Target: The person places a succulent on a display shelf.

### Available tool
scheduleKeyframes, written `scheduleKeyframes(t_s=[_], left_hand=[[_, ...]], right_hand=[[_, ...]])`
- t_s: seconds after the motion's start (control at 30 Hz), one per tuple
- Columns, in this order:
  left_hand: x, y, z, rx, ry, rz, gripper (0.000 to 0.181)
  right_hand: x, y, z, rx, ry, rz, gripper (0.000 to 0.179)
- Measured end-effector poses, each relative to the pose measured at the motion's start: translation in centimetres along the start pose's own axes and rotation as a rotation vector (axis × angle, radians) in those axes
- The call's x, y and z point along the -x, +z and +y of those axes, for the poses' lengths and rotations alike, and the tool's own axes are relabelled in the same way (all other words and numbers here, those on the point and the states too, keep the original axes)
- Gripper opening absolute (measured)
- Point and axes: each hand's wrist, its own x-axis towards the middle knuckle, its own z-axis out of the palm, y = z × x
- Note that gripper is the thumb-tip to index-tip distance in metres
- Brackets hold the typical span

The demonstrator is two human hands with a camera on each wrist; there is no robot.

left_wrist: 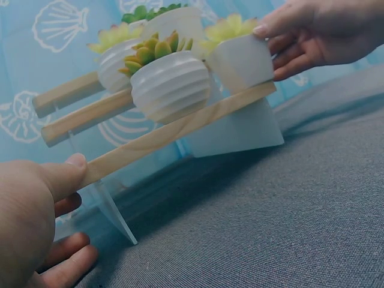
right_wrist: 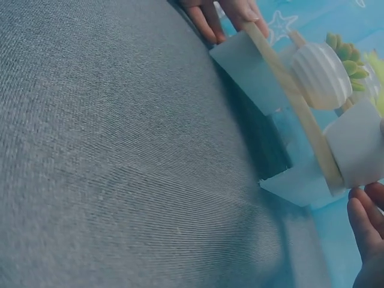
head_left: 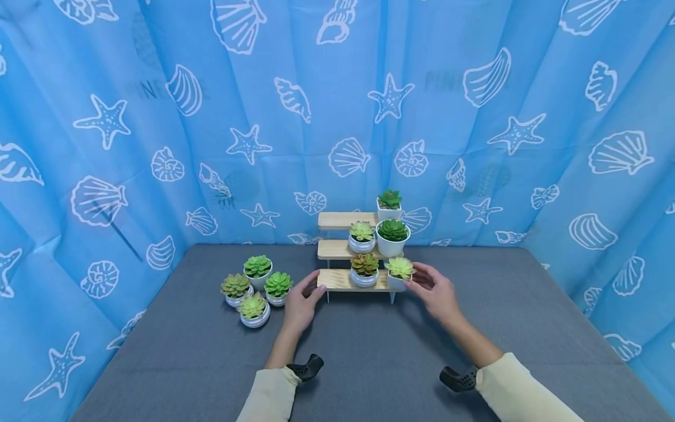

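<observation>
A three-tier wooden display stand with clear legs stands near the table's back edge. My left hand grips the left end of its lowest board, thumb at the top edge in the left wrist view. At the other end of that board, my right hand holds a yellow-green potted succulent by its white pot, thumb in front and fingers around the right side. Left of this pot sits a reddish-green succulent in a ribbed white pot.
A pale green succulent and a dark green one occupy the middle tier; another stands on the top tier's right end. Several potted succulents cluster on the grey table to the left. A blue shell-patterned curtain hangs behind.
</observation>
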Motion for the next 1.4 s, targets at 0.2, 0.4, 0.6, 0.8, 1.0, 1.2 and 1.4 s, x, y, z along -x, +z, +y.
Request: scheduleKeyframes(t_s=[0.2, 0.4, 0.6, 0.8, 1.0, 1.2, 1.4], left_hand=[[-0.1, 0.0, -0.1, -0.004, -0.004, -0.002, 0.045], [0.1, 0.0, 0.1, 0.002, -0.010, -0.003, 0.045], [0.0, 0.0, 0.1, 0.006, -0.015, -0.001, 0.044], [0.0, 0.0, -0.1, 0.000, -0.021, -0.002, 0.043], [-0.1, 0.0, -0.1, -0.003, -0.021, -0.004, 0.044], [-0.1, 0.1, -0.2, -0.005, -0.034, 0.002, 0.043], [-0.2, 0.1, -0.1, -0.009, -0.047, 0.004, 0.044]], right_hand=[[0.1, 0.5, 0.4, -0.043, -0.010, 0.013, 0.042], [0.2, 0.9, 0.6, -0.077, -0.061, 0.050, 0.039], [0.4, 1.4, 0.2, -0.046, -0.106, 0.085, 0.038], [0.3, 1.7, 0.5, 0.051, -0.085, 0.102, 0.037], [0.1, 1.7, 1.2, 0.192, -0.083, 0.066, 0.043], [-0.1, 1.7, 1.7, 0.193, -0.022, 0.009, 0.055], [-0.6, 1.9, 2.2, 0.168, -0.002, -0.013, 0.060]])
